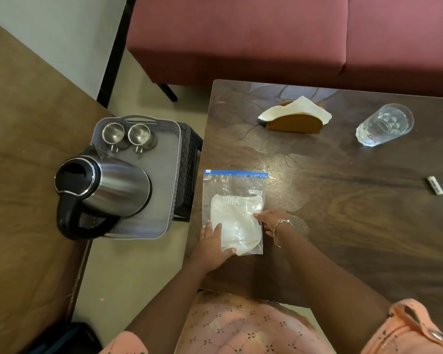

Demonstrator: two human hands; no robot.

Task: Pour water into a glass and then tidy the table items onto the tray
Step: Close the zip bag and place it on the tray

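My left hand (215, 241) lies flat on the zip bag (234, 198) at the near left edge of the desk (343, 226). My right hand (270, 222) touches its side, fingers (260, 216) straight. It is probably limp and slippery, so I'd pinch the zip strip.

The bench (356, 238) is dark wood under a glossy varnish that catches the light. On it lie a clear, crinkled plastic bag (230, 185) with a blue seal, a smooth transparent glass (384, 125), and a matt wooden napkin holder (294, 123) with white paper napkins (299, 106). Left of the bench, a brushed-steel kettle (115, 185) with a black plastic handle stands on a matt grey plastic tray (169, 180).
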